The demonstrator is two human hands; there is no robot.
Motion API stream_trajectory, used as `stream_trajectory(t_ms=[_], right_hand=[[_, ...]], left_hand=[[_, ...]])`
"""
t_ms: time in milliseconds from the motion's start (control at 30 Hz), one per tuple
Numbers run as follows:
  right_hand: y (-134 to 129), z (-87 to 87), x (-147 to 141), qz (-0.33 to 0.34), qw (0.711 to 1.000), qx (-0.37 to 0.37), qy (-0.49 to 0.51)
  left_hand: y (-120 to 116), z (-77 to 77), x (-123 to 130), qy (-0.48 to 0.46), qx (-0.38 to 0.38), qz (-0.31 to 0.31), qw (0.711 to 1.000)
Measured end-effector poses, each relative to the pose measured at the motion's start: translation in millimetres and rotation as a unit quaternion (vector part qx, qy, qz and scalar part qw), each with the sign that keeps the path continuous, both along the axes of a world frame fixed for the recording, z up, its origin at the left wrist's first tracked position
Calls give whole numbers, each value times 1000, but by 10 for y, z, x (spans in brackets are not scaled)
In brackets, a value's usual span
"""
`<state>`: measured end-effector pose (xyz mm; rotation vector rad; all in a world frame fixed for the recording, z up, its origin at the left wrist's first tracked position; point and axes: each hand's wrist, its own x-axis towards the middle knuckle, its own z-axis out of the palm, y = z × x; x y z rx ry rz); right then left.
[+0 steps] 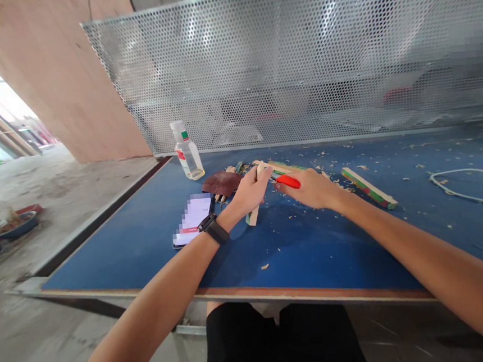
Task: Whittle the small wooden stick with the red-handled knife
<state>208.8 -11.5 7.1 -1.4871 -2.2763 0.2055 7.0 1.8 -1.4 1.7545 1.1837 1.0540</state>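
My left hand [250,192] is closed around a pale strip of wood [253,216], whose lower end sticks out below my fingers. In my right hand [315,189] is a red-handled knife [288,181]. Its grey front part points left at the upper end of the wood, close to my left thumb. Whether the blade touches the wood is too small to tell. A dark red cloth or leather piece [221,183] lies just left of my left hand, with several thin wooden sticks by it. Behind my hands rests another wood strip [286,167] with green on it.
On the blue table [315,253] are wood shavings [265,267], a phone [192,219] and a glass bottle [189,158]. To the right lie a painted wood strip [369,188] and a white cable loop [469,171]. A perforated metal sheet [277,59] stands along the back edge.
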Motion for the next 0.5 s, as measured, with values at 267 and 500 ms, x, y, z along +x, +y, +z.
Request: stream_trajectory(t_ms=[267,500], right_hand=[[6,-8,33,11,999,11,32],[-16,7,-1,-16,999,36,27]], left_hand=[[-43,45,-8,-58,-22,-25,998],[-52,101,-3,-70,-20,-17,997]])
